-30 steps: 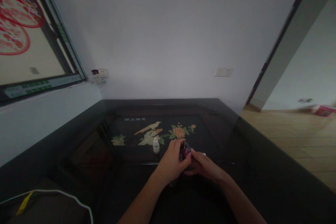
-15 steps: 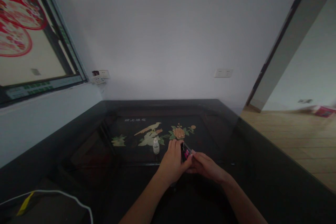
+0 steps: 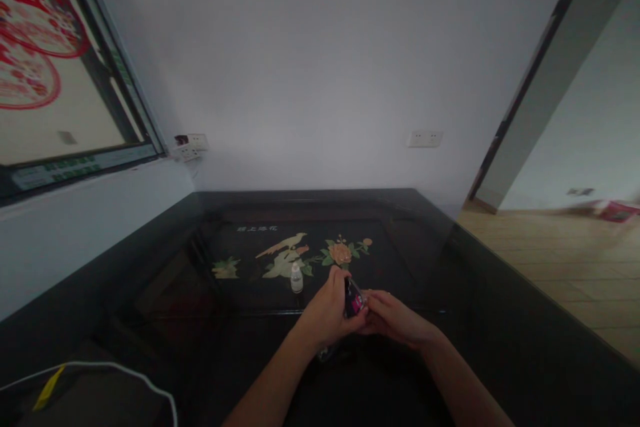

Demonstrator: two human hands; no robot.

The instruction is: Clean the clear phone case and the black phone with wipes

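Note:
My left hand (image 3: pixel 327 307) is closed around the far left side of a small dark flat thing with a pink patch and a pale edge (image 3: pixel 354 299). My right hand (image 3: pixel 393 317) pinches its near right corner, fingertips close to my left thumb. Its exact kind cannot be made out. Just below my left wrist, a small dark shiny thing (image 3: pixel 325 352) partly shows; the arm hides the rest. A small clear bottle with a white cap (image 3: pixel 297 279) stands upright to the left of my hands, touched by neither.
Both hands are over a glossy black table (image 3: pixel 165 267) inlaid with a bird (image 3: pixel 285 245) and a flower (image 3: pixel 341 253). A white cable (image 3: pixel 120 365) with a yellow tag (image 3: pixel 49 388) lies at the lower left. The wall (image 3: pixel 300 80) rises behind the table.
The dark flat thing has turned slightly, showing more of its face. My left fingers have drawn together, and more of the shiny thing below my left wrist shows.

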